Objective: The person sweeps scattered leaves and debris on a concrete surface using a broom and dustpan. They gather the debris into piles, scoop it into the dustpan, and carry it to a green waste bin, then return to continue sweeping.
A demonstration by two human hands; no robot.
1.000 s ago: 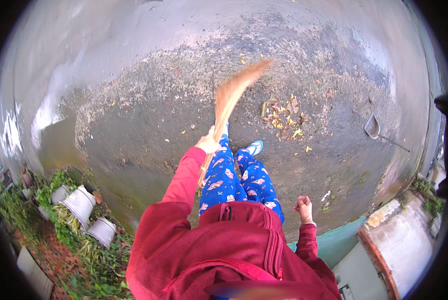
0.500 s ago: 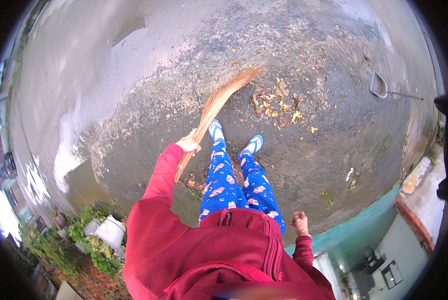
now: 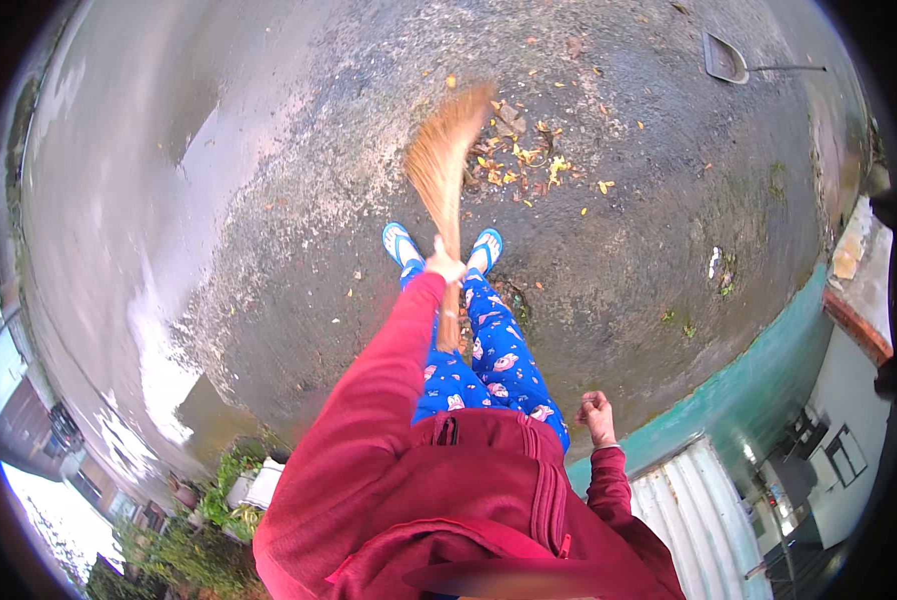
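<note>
My left hand is closed round the handle of a straw broom in front of my legs. The broom's fanned bristles, slightly blurred, reach the left edge of a small heap of yellow and brown leaves on the ground. The short butt of the handle sticks out below the hand, toward my trousers. Beside my right hip, my right hand hangs with its fingers curled in and nothing visible in it.
A dustpan with a long thin handle lies at the far right. Wet concrete spreads around, with puddles at left. Potted plants stand at the lower left. A green wall base and corrugated sheet are at the lower right.
My left hand has swung right with the broom, now in front of my legs. Its bristles have fanned out beside the leaves. Heap and dustpan appear farther up and left as the view shifted.
</note>
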